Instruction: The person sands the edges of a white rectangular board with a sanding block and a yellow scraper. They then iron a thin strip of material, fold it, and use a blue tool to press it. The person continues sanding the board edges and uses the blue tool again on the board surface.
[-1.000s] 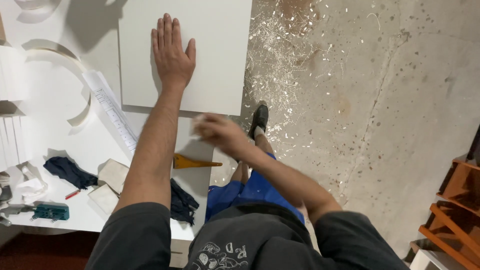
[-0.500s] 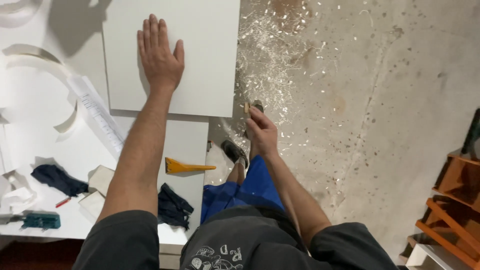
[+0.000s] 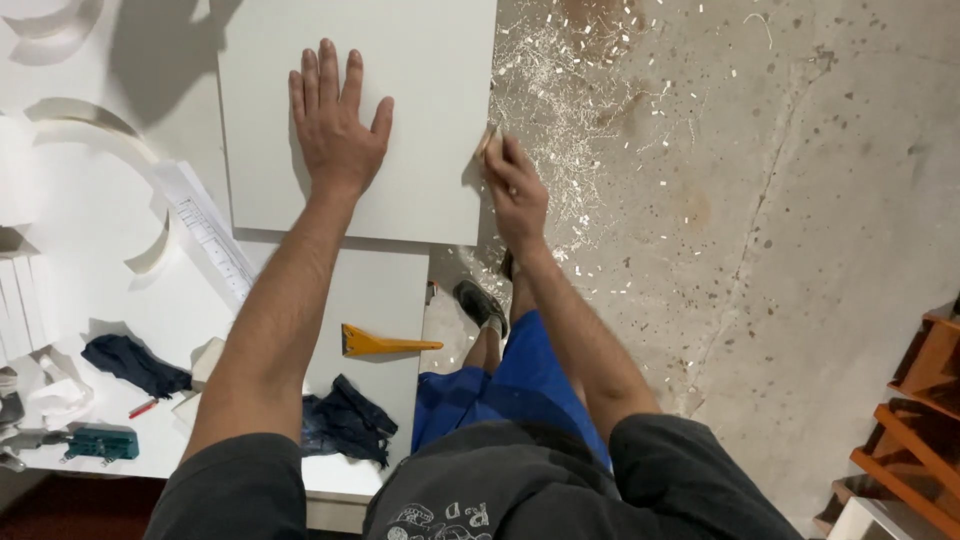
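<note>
A large white rectangular panel [image 3: 430,70] lies flat on the white workbench [image 3: 90,260], its right edge hanging over the floor. My left hand [image 3: 335,125] rests flat on the panel with fingers spread, pressing down. My right hand [image 3: 515,185] is closed around a small tan block [image 3: 487,143] held against the panel's right edge. Pale shavings and dust [image 3: 560,90] cover the concrete floor just beside that edge.
On the bench lie a yellow wedge-shaped scraper [image 3: 380,343], dark cloths [image 3: 345,420], a white ruler strip [image 3: 205,230], curved white offcuts [image 3: 110,130], a red pencil [image 3: 142,408] and a teal tool [image 3: 100,443]. Orange wooden shelving [image 3: 915,400] stands at the right.
My right hand has risen from near my waist to the panel's right edge, now with the block against it. My left hand stays flat on the panel.
</note>
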